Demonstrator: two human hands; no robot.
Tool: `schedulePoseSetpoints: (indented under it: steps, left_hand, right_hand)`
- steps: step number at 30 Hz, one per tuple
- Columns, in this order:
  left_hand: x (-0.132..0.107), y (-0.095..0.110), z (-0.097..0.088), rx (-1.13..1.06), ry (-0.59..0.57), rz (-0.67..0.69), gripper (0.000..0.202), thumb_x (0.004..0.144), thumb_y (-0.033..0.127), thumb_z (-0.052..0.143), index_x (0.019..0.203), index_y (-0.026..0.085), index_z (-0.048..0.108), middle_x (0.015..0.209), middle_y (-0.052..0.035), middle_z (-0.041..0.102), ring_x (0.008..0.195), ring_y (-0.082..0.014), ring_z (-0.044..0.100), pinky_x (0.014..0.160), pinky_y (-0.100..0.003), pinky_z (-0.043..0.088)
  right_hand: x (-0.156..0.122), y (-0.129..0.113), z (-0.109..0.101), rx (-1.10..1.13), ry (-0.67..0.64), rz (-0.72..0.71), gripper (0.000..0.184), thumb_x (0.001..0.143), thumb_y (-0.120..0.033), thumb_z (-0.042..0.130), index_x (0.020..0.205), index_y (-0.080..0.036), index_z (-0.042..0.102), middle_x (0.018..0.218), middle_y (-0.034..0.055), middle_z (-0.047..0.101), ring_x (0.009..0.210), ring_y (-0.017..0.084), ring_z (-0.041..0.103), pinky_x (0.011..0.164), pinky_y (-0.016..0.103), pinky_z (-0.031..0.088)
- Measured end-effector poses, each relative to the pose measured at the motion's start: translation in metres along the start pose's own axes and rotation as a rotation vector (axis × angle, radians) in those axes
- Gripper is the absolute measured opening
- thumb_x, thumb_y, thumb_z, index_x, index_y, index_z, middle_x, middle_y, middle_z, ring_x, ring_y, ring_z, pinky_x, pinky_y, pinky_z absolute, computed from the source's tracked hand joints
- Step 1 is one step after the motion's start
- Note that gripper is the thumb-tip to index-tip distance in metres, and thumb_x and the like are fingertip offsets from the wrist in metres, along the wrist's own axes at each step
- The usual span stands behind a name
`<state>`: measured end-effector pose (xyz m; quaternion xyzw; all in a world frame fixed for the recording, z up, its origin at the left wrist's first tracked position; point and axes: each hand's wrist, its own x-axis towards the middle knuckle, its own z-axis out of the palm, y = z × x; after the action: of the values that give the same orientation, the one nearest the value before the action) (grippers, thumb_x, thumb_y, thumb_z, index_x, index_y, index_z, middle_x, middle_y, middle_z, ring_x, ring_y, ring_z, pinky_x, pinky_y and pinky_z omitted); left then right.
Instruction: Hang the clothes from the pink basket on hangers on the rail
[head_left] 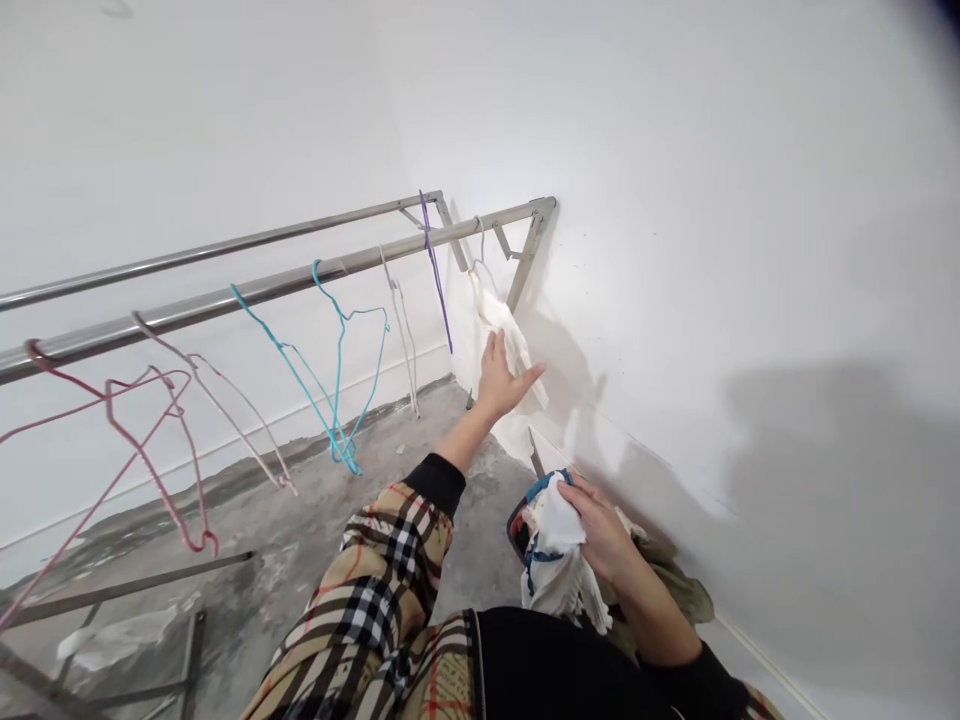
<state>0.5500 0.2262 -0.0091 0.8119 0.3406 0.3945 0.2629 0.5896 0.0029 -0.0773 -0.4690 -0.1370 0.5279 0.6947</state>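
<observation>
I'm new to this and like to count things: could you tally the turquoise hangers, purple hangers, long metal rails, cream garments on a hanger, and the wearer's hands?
Turquoise hangers: 2
Purple hanger: 1
Long metal rails: 2
Cream garment: 1
Left hand and right hand: 2
Total: 8

Small dark lettering (452,684) stood in a patch low on the front of the checked jacket (367,600), beside its edge; the letters were too small and blurred to read with certainty.
</observation>
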Motion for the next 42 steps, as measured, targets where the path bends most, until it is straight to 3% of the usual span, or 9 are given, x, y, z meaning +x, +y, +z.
schedulePoseSetpoints:
  steps: [3, 5, 8, 11, 17, 26, 34, 38, 42]
  left_hand:
    - [0.035, 0.007, 0.008, -0.027, 0.071, -0.04, 0.106, 0.071, 0.06, 0.073, 0.15, 0.013, 0.02, 0.159, -0.0232, 0.022, 0.15, -0.0352, 0.014, 0.12, -0.048, 0.018]
    - [0.052, 0.01, 0.009, -0.025, 0.087, -0.075, 0.107, 0.066, 0.054, 0.078, 0.148, 0.014, 0.023, 0.148, -0.0229, 0.04, 0.143, -0.036, 0.031, 0.115, -0.048, 0.027]
    - [0.061, 0.008, 0.007, -0.061, 0.075, -0.175, 0.085, 0.068, 0.049, 0.078, 0.135, 0.017, 0.039, 0.111, -0.0134, 0.065, 0.11, -0.0288, 0.061, 0.093, -0.039, 0.045]
    - [0.056, 0.001, 0.004, -0.073, 0.138, -0.247, 0.057, 0.068, 0.053, 0.076, 0.109, 0.02, 0.054, 0.089, -0.0048, 0.063, 0.088, -0.0215, 0.063, 0.079, -0.031, 0.045]
    - [0.034, -0.011, 0.001, -0.15, 0.187, -0.288, 0.043, 0.062, 0.054, 0.079, 0.079, 0.021, 0.056, 0.059, 0.0048, 0.048, 0.063, -0.0163, 0.052, 0.064, -0.028, 0.039]
    - [0.011, -0.013, 0.0, -0.73, 0.371, -0.244, 0.044, 0.064, 0.047, 0.08, 0.081, 0.021, 0.05, 0.069, 0.0052, 0.056, 0.06, -0.0103, 0.053, 0.061, -0.024, 0.044]
    - [0.005, 0.01, -0.019, -1.097, 0.266, -0.285, 0.042, 0.067, 0.051, 0.078, 0.077, 0.02, 0.051, 0.072, 0.0013, 0.062, 0.061, -0.0107, 0.057, 0.065, -0.026, 0.047]
    - [0.004, 0.011, -0.023, -1.006, 0.302, -0.275, 0.041, 0.065, 0.045, 0.079, 0.077, 0.02, 0.05, 0.065, 0.0049, 0.056, 0.056, -0.0091, 0.052, 0.06, -0.023, 0.043]
    - [0.002, 0.002, -0.023, -0.612, 0.439, -0.183, 0.027, 0.075, 0.036, 0.07, 0.076, 0.021, 0.047, 0.061, 0.0072, 0.047, 0.053, -0.0084, 0.044, 0.055, -0.021, 0.036]
  right_hand:
    - [-0.011, -0.016, -0.009, 0.039, 0.014, 0.031, 0.031, 0.059, -0.04, 0.086, 0.074, -0.019, 0.068, 0.063, -0.0012, 0.068, 0.054, 0.015, 0.061, 0.052, 0.025, 0.047]
    - [-0.015, -0.021, -0.014, 0.049, 0.042, 0.023, 0.032, 0.057, -0.04, 0.087, 0.074, -0.019, 0.068, 0.066, 0.0, 0.069, 0.058, 0.017, 0.064, 0.055, 0.026, 0.049]
    - [-0.019, -0.024, -0.02, 0.056, 0.063, 0.011, 0.032, 0.057, -0.041, 0.087, 0.074, -0.019, 0.069, 0.07, 0.0018, 0.072, 0.062, 0.019, 0.066, 0.059, 0.027, 0.05]
    - [-0.018, -0.024, -0.023, 0.068, 0.039, 0.002, 0.031, 0.059, -0.041, 0.087, 0.073, -0.019, 0.069, 0.069, 0.0015, 0.071, 0.059, 0.017, 0.064, 0.059, 0.026, 0.05]
    - [-0.006, -0.023, -0.019, 0.1, 0.117, 0.043, 0.04, 0.048, -0.038, 0.092, 0.079, -0.02, 0.073, 0.068, -0.0022, 0.07, 0.058, 0.012, 0.061, 0.059, 0.021, 0.05]
    - [0.002, -0.011, -0.015, 0.034, 0.133, 0.065, 0.041, 0.049, -0.039, 0.09, 0.081, -0.019, 0.073, 0.081, 0.0018, 0.073, 0.07, 0.017, 0.065, 0.064, 0.025, 0.052]
    - [-0.005, -0.005, -0.011, 0.056, 0.184, 0.091, 0.045, 0.045, -0.038, 0.091, 0.081, -0.018, 0.072, 0.076, 0.0005, 0.073, 0.067, 0.015, 0.065, 0.061, 0.023, 0.051]
    - [-0.009, -0.007, -0.007, 0.069, 0.186, 0.092, 0.048, 0.043, -0.037, 0.092, 0.08, -0.017, 0.071, 0.076, 0.0007, 0.073, 0.065, 0.015, 0.065, 0.06, 0.023, 0.051]
    - [-0.014, -0.009, -0.003, 0.067, 0.172, 0.08, 0.045, 0.043, -0.037, 0.093, 0.078, -0.019, 0.071, 0.072, 0.0006, 0.072, 0.062, 0.016, 0.064, 0.059, 0.025, 0.051]
